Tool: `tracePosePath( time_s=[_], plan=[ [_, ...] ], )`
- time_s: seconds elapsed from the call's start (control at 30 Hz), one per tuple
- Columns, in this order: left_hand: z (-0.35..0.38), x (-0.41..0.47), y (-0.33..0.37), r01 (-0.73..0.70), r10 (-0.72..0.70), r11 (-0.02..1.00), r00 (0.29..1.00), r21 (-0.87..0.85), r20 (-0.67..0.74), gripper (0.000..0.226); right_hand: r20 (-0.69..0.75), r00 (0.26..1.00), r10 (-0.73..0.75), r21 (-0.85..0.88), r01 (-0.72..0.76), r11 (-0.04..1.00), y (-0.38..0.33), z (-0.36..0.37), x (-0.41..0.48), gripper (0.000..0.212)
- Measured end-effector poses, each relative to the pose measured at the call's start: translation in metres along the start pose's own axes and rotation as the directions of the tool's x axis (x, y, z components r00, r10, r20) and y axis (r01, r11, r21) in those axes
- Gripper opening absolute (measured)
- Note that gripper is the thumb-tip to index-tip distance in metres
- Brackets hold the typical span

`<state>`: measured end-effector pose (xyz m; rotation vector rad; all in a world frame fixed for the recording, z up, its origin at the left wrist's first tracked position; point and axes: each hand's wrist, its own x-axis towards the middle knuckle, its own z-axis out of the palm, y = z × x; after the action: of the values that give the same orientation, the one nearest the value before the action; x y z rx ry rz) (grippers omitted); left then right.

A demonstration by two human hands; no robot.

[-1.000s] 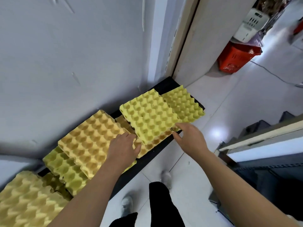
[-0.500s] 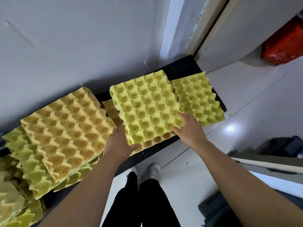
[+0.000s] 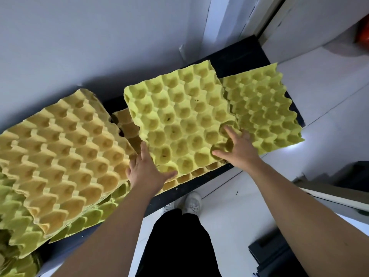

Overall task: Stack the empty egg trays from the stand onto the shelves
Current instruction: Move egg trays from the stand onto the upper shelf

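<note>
A yellow-green egg tray (image 3: 179, 120) lies on top of an orange-yellow tray (image 3: 127, 124) in the middle of the black shelf (image 3: 239, 58). My left hand (image 3: 145, 168) holds its near left corner, thumb over the near edge and fingers along the left side. On the tray's near right cups rests my right hand (image 3: 239, 146), fingers spread and straight. Another yellow-green tray (image 3: 265, 108) lies to the right, its left edge tucked under the middle one. A tall stack of orange-yellow trays (image 3: 65, 148) over green ones (image 3: 22, 220) fills the left.
The grey wall (image 3: 99, 37) runs right behind the shelf. My shoes (image 3: 191, 202) stand on the white floor just below the shelf edge. A red basket (image 3: 363, 35) sits far right; dark boxes (image 3: 355, 174) and a low unit (image 3: 279, 254) crowd the right.
The view has closed in on the shelf. My right hand went from the tray's right edge onto its top. My left hand stayed at the near left corner.
</note>
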<state>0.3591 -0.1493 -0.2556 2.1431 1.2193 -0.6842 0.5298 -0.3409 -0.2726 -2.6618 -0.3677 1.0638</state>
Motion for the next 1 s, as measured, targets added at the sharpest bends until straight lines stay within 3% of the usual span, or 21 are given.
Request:
tracePosePath(
  time_s=[0.2,0.43,0.73,1.0],
  plan=[
    [-0.029,-0.013,0.012,-0.058,0.053,0.908,0.998,-0.414,-0.022,0.125,-0.072,0.997,0.036,0.244,-0.018,0.97,-0.01,-0.016,-0.017,0.091],
    [-0.104,-0.061,0.019,-0.185,0.129,0.885,0.979,-0.426,-0.158,0.123,-0.194,0.981,-0.021,0.341,0.088,0.936,-0.051,-0.06,-0.072,0.092],
    [-0.206,-0.167,-0.017,-0.267,0.062,0.825,0.919,-0.498,-0.39,0.131,-0.35,0.902,-0.254,0.208,0.339,0.917,-0.148,-0.126,-0.161,0.081],
    [-0.262,-0.279,-0.084,-0.364,-0.093,0.738,0.779,-0.569,-0.619,0.137,-0.348,0.757,-0.553,0.067,0.608,0.791,-0.25,-0.158,-0.256,0.082]
  ],
)
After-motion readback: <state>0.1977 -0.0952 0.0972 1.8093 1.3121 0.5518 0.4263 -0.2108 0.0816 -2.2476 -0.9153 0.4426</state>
